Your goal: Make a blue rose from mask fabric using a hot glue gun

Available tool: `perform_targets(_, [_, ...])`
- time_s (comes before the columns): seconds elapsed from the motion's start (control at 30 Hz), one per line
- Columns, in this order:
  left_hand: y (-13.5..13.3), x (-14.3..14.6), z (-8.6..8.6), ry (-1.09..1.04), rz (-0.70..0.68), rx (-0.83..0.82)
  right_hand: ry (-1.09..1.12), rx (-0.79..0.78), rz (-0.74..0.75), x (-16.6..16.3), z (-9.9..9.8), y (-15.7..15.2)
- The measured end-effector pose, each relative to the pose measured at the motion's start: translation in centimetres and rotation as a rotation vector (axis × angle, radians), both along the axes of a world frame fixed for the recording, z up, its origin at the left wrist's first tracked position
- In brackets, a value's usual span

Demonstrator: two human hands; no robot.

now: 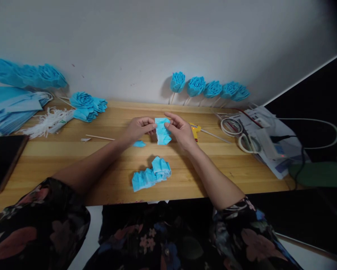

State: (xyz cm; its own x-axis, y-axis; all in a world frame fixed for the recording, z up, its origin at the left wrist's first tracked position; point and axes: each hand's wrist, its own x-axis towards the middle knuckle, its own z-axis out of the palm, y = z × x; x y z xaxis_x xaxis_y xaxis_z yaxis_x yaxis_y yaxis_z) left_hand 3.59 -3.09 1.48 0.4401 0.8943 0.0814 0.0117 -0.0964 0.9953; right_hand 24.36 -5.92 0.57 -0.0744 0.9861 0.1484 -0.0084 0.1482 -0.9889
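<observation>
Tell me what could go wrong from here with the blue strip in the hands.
1. Both the left hand and right hand pinch the strip by fingertips only; its folds may slip or spring open.
2. What looks like a glue gun lies just behind the right hand; if hot, it could burn.
3. The pleated pile sits near the table edge; a forearm could sweep it off.

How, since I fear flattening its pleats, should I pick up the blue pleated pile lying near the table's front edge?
Probably by the taller bunched end on the right of the pleated pile, pinched from above across its narrow width; the folds stand stacked there, while the left end lies lower on the table.
</observation>
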Motion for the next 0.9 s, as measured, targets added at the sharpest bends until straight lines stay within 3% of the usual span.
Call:
perform_targets(0.3, [0.0,-0.1,0.0,-0.017,0.005,-0.011,0.109,-0.115,-0.117,0.3,1.1,-0.1])
perform_targets(0.9, [-0.3,0.1,0.0,0.006,-0.037,-0.049,0.086,-0.055,-0.024,-0.2,1.1,-0.4])
